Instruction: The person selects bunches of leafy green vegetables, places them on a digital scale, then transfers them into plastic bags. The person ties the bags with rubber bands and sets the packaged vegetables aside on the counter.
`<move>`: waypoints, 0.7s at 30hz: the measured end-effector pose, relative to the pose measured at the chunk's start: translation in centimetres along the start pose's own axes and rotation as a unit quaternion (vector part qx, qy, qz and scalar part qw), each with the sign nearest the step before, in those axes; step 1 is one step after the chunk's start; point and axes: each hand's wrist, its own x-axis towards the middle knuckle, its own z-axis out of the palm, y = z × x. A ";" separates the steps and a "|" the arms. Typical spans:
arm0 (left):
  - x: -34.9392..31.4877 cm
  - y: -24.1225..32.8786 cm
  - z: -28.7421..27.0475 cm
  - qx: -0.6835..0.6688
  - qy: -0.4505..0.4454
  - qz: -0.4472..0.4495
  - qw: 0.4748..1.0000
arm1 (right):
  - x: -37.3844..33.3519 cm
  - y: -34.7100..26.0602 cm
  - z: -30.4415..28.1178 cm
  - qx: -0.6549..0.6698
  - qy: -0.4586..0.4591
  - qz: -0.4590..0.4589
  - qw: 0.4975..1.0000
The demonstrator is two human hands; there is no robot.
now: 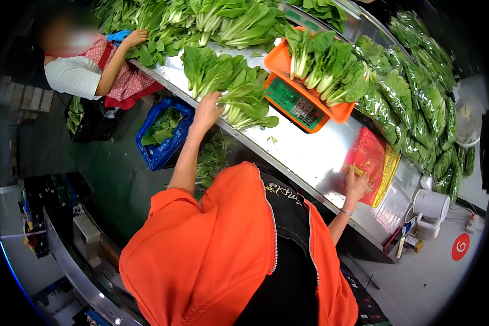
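Bok choy [212,73] with pale stems lies in loose bunches on the steel table, left of the orange scale. My left hand [205,113] is at the near edge of these bunches, its fingers bent around some stems and partly hidden by leaves. At the right, my right hand [357,186] grips a red plastic bag [364,155] with gold print, which is smeared by motion at its upper part. Under the red bag show a yellow printed bag edge [389,169] and clear plastic bags [392,211]. More bok choy [334,68] rests in the orange scale tray [342,113].
The scale's green display [288,98] faces me. Bagged greens [413,103] are piled at the right, near a white fan [469,120] and a white jug [432,205]. A co-worker's hand [136,38] touches greens at the far left. A blue-lined bin [156,155] stands below the table edge [288,171].
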 end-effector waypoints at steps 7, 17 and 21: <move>0.2 0.0 1.1 0.018 -0.007 -0.051 0.998 | -1.8 -9.9 1.1 0.190 -0.006 -0.122 0.974; 2.0 3.7 -5.7 -0.493 0.014 -0.197 0.847 | -3.6 -11.2 2.3 0.290 -0.076 -0.103 0.948; 7.6 12.4 -5.5 -0.576 0.123 -0.083 0.804 | -3.8 -10.2 2.0 0.285 -0.055 -0.109 0.951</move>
